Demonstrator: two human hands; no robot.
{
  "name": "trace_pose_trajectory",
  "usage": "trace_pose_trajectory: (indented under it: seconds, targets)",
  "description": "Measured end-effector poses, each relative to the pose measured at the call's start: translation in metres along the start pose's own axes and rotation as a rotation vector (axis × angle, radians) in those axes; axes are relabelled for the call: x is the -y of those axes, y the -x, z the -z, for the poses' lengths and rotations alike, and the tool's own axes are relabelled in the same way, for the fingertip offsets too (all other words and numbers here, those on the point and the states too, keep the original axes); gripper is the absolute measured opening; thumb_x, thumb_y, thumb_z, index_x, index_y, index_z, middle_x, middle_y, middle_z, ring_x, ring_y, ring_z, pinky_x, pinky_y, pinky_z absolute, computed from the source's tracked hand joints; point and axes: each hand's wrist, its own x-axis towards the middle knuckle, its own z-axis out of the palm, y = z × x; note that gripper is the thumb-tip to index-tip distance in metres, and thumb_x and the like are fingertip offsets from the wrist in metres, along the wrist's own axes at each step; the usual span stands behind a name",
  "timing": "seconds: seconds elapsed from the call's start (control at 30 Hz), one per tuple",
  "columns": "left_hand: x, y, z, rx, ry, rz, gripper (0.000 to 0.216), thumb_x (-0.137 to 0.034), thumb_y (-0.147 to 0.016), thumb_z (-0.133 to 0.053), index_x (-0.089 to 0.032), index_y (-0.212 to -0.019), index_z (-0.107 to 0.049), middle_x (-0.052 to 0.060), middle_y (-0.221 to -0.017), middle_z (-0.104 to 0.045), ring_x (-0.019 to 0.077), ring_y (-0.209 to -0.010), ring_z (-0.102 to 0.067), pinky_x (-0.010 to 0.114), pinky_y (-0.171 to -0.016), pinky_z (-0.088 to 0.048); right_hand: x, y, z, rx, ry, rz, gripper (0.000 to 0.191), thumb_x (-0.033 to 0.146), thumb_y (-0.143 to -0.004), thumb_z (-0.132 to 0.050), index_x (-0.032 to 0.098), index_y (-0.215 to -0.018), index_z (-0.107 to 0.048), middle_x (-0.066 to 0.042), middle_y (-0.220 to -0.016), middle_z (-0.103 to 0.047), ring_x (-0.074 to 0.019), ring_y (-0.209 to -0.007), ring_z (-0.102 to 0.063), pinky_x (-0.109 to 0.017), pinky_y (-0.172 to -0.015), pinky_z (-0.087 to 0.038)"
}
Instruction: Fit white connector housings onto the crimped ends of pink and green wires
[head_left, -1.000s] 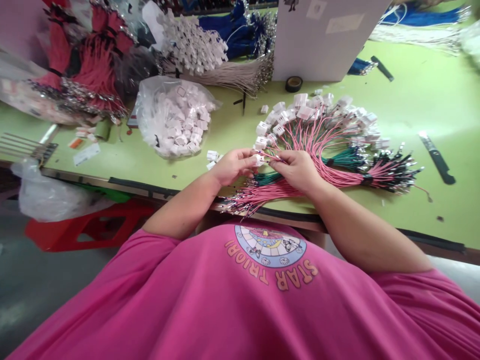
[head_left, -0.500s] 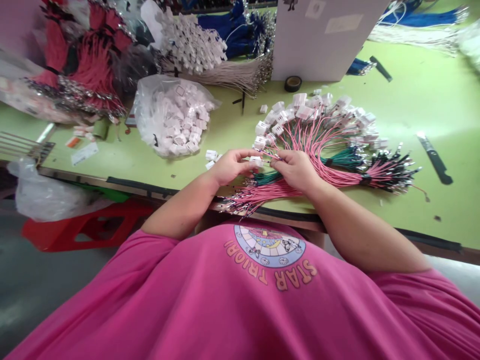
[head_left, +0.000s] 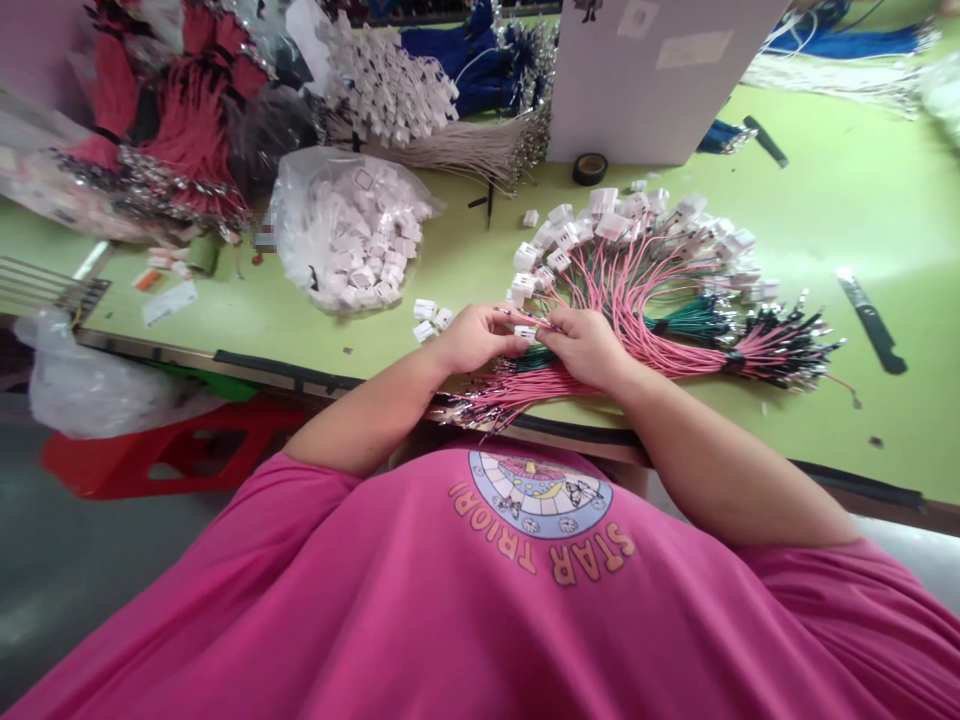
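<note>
My left hand (head_left: 472, 338) and my right hand (head_left: 583, 343) meet near the front edge of the green table (head_left: 825, 200). The left fingers pinch a small white connector (head_left: 525, 331). The right fingers pinch the metal-tipped end of a pink wire (head_left: 541, 322) against that connector. Below the hands lies a bundle of loose pink and green wires (head_left: 517, 390). Behind the right hand a fan of pink and green wires fitted with white connectors (head_left: 645, 260) spreads over the table.
A clear bag of white connectors (head_left: 352, 235) lies left of the hands, with a few loose ones (head_left: 429, 315) beside it. Red (head_left: 172, 130), white (head_left: 420, 110) and blue (head_left: 480, 60) wire bundles, a white box (head_left: 645, 80), a tape roll (head_left: 589, 167) and a black knife (head_left: 874, 325) surround the area.
Both hands have shifted slightly nearer the table's front edge, still pinched together on the connector and the wire. Little else has moved.
</note>
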Motion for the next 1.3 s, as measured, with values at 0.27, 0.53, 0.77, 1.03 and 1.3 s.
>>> trace_pose_trajectory:
  seconds: [0.27, 0.53, 0.77, 1.03, 1.3]
  targets:
    - [-0.007, 0.0, 0.009, -0.076, 0.281, 0.133, 0.044, -0.037, -0.063, -0.089, -0.012, -0.095, -0.073, 0.004, -0.082, -0.074, 0.0108, -0.068, -0.068, 0.027, -0.072, -0.058, -0.004, 0.005, 0.005, -0.202, -0.108, 0.134, 0.019, 0.03, -0.078, -0.061, 0.016, -0.088, -0.069, 0.0, -0.072, -0.059, -0.0123, -0.063, -0.046, -0.028, -0.064, -0.035]
    - [-0.012, 0.001, 0.008, -0.058, 0.405, 0.198, 0.037, -0.024, -0.068, -0.086, -0.012, -0.098, -0.069, 0.002, -0.075, -0.073, 0.0118, -0.066, -0.07, 0.027, -0.072, -0.059, 0.003, 0.007, 0.009, -0.201, -0.157, 0.042, 0.013, 0.027, -0.073, -0.056, 0.018, -0.064, -0.057, 0.004, -0.057, -0.046, -0.0108, -0.058, -0.039, -0.028, -0.06, -0.03]
    - [-0.011, -0.001, 0.006, -0.059, 0.399, 0.198, 0.033, -0.023, -0.069, -0.086, -0.013, -0.096, -0.069, 0.002, -0.075, -0.072, 0.0124, -0.07, -0.072, 0.026, -0.073, -0.059, 0.002, 0.006, 0.012, -0.089, -0.229, -0.032, 0.02, 0.029, -0.073, -0.055, 0.019, -0.057, -0.05, 0.005, -0.056, -0.035, -0.0103, -0.06, -0.034, -0.029, -0.059, -0.026]
    - [-0.006, -0.002, 0.007, -0.045, 0.369, 0.152, 0.045, -0.031, -0.06, -0.092, -0.013, -0.096, -0.072, 0.006, -0.09, -0.076, 0.0139, -0.075, -0.072, 0.033, -0.084, -0.06, 0.004, 0.006, 0.012, -0.023, -0.152, -0.044, 0.022, 0.027, -0.08, -0.055, 0.018, -0.06, -0.051, 0.005, -0.058, -0.037, -0.0108, -0.061, -0.035, -0.029, -0.061, -0.026]
    - [0.0, -0.004, -0.001, -0.111, 0.213, 0.097, 0.061, -0.039, -0.048, -0.095, -0.013, -0.099, -0.074, 0.006, -0.091, -0.077, 0.0157, -0.079, -0.071, 0.037, -0.088, -0.059, 0.005, 0.003, -0.004, -0.041, -0.036, -0.038, 0.028, 0.022, -0.083, -0.053, 0.021, -0.058, -0.041, 0.005, -0.056, -0.04, -0.0107, -0.059, -0.037, -0.028, -0.06, -0.026]
